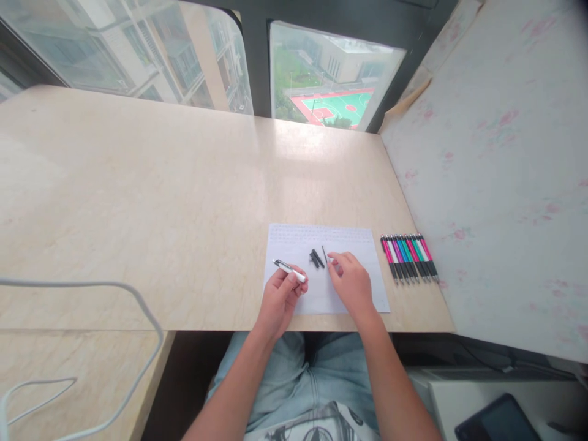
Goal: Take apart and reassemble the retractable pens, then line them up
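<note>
My left hand (281, 297) is closed around a white pen barrel (294, 273) with a black clip end, held tilted above a sheet of paper (305, 300). My right hand (351, 282) is over the right half of the sheet, thumb and fingers curled together at a thin dark pen refill (324, 253). The refill's lower end meets the fingertips; the exact grip is too small to see clearly. Small black pen parts (316, 258) lie on the paper between my hands.
A row of several coloured pens (408, 257) with black grips lies to the right of the paper, near the papered wall (496, 184). A pale cable (138, 300) loops across the left side of the desk (160, 202). Windows stand behind the desk. A dark tablet-like device (496, 419) rests lower right.
</note>
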Tool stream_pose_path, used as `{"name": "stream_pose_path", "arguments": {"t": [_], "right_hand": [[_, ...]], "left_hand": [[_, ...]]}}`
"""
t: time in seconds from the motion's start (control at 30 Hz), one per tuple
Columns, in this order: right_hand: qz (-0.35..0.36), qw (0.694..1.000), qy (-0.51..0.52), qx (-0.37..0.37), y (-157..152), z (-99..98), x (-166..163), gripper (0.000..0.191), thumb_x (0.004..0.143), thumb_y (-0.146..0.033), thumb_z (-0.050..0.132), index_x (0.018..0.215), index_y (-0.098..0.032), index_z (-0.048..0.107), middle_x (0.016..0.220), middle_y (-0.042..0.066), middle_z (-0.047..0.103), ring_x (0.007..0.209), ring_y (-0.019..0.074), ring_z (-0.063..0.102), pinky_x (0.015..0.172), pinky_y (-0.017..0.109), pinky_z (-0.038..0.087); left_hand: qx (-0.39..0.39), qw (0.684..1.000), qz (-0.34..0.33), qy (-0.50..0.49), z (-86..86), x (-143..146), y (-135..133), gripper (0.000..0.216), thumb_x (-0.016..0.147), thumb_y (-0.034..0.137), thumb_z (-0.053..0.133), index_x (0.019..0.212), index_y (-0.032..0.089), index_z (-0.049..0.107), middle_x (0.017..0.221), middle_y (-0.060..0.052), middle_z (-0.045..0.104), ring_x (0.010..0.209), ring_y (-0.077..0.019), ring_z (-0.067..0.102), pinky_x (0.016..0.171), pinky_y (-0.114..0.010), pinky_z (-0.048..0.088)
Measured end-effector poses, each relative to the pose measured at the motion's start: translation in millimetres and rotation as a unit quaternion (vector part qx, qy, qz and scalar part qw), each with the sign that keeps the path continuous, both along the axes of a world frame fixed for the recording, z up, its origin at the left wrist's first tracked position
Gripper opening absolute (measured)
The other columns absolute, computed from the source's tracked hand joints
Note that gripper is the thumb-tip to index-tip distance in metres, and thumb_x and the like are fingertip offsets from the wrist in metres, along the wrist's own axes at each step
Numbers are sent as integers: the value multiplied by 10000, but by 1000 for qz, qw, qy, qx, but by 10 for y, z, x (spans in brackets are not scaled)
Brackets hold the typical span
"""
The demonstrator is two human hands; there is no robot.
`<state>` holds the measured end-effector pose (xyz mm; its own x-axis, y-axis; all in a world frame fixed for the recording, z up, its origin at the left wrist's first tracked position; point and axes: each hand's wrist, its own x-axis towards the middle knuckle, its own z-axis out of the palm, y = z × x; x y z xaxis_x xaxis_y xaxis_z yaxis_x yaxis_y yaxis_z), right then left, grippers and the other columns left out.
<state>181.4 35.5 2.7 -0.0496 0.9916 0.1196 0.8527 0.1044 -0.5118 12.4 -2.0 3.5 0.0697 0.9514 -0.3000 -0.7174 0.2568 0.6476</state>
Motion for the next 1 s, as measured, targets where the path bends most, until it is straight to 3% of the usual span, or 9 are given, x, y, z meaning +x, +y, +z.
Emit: {"name": "stream_pose_path", "arguments": {"t": [0.17, 0.4, 0.63, 0.8, 1.0], "right_hand": [[3, 1000, 5, 16, 7, -31, 6, 245, 914, -232, 467, 953, -201, 707, 873, 66, 668, 744, 181, 605, 711, 303, 448], [14, 1000, -2, 21, -16, -57, 24, 228, 908, -230, 488, 973, -189, 702, 888, 74, 665, 804, 194, 609, 752, 310, 454], [-28, 998, 33, 53, -20, -77, 19, 249, 920, -299, 481, 864, -189, 698, 848, 71, 668, 772, 193, 601, 733, 319, 456], [-47, 985, 164, 14, -129, 90, -20, 220, 886, -338, 542, 835, -196, 701, 842, 58, 685, 737, 180, 610, 645, 291, 471], [-6, 935, 343, -88, -383, 332, -209, 179, 872, -340, 591, 836, -204, 700, 796, 29, 679, 743, 171, 610, 631, 271, 480]], "left_hand": [[-10, 1000, 0, 4, -4, 7, 6, 200, 798, 308, 705, 904, 149, 645, 803, -42, 614, 669, -119, 538, 634, -257, 421], [-14, 1000, 3, 1, 7, 15, 6, 189, 792, 290, 711, 899, 151, 641, 816, -40, 622, 673, -113, 543, 643, -258, 424], [-15, 1000, 3, 7, 2, 15, 6, 194, 788, 300, 713, 890, 152, 640, 823, -43, 619, 672, -113, 544, 636, -257, 423], [-10, 1000, 0, 3, 14, 13, 6, 183, 801, 300, 699, 895, 154, 642, 811, -39, 618, 671, -112, 541, 643, -262, 421], [-4, 1000, -4, -5, 19, 12, -1, 161, 815, 285, 685, 904, 156, 646, 817, -37, 616, 685, -111, 543, 662, -259, 426]]}}
